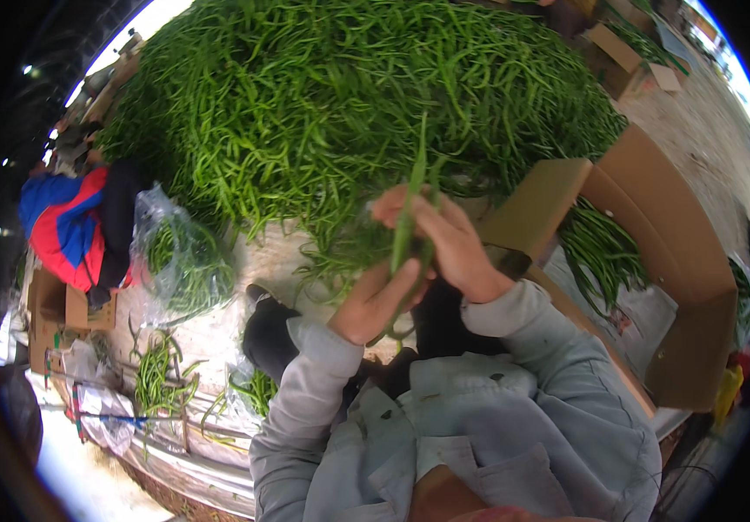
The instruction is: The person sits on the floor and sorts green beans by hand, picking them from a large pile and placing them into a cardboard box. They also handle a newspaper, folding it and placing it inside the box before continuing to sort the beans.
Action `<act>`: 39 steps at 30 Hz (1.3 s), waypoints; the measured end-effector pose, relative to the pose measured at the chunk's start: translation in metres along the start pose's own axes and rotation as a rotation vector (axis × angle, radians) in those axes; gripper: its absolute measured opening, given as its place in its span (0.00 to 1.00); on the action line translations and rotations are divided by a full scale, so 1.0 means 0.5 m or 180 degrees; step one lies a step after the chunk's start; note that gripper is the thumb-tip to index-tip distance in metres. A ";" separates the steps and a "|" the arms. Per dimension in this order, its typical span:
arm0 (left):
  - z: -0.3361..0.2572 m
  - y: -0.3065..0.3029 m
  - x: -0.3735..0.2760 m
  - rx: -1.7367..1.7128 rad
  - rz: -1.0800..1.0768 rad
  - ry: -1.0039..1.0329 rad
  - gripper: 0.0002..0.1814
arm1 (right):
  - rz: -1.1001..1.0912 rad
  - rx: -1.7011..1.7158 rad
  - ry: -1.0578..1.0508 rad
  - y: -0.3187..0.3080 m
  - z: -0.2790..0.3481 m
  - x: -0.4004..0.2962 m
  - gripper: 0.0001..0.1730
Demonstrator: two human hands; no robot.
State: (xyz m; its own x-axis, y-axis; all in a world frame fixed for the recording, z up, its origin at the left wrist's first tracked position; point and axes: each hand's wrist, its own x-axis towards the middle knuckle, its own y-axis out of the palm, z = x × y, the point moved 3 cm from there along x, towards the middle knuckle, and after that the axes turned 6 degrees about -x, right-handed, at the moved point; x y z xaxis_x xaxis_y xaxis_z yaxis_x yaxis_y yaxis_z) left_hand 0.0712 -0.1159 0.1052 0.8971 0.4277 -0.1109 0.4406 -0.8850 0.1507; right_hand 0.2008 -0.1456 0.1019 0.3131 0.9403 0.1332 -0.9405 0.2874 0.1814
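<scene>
Long green chili peppers (410, 225) are between my two hands, one of them standing up well above the fingers. My left hand (369, 301) grips their lower part, its thumb laid along them. Just above and to the right, my right hand (454, 245) closes around the same few peppers; motion blurs its fingertips. Beyond both hands spreads a large heap of green chili peppers (322, 98), whose near edge thins out over the pale floor. At my right side, an open cardboard box (668, 215) with raised flaps holds more peppers (600, 251) on a white liner.
A person in a red and blue jacket (68, 225) is at the left, beside a clear plastic bag of peppers (185, 261). Loose peppers (161, 375) lie near a thin metal frame (127, 417) at lower left. Another cardboard box (616, 62) stands at far right.
</scene>
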 end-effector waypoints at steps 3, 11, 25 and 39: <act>0.036 -0.004 -0.009 -0.0184 -0.0051 -0.0121 0.24 | 0.0091 -0.0115 0.1270 0.026 0.018 -0.042 0.21; 0.038 0.059 0.003 -0.0798 0.0120 -0.0496 0.24 | 0.0418 -0.0061 0.0731 -0.016 0.038 -0.104 0.22; 0.069 -0.079 0.029 -0.1090 -0.0685 0.0142 0.28 | -0.0888 -0.5421 0.1096 -0.770 -0.094 -0.277 0.17; 0.096 -0.125 0.035 -0.1427 -0.1014 -0.0076 0.19 | -0.1023 -0.5822 0.1453 -0.711 -0.206 -0.263 0.25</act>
State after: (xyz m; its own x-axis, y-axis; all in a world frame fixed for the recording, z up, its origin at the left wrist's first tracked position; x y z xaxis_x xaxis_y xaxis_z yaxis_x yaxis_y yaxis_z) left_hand 0.0579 -0.0617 0.0469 0.7182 0.6527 -0.2410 0.6662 -0.5451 0.5091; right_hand 0.4805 -0.3526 -0.0805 0.7116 0.7022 0.0239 0.0712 -0.0382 -0.9967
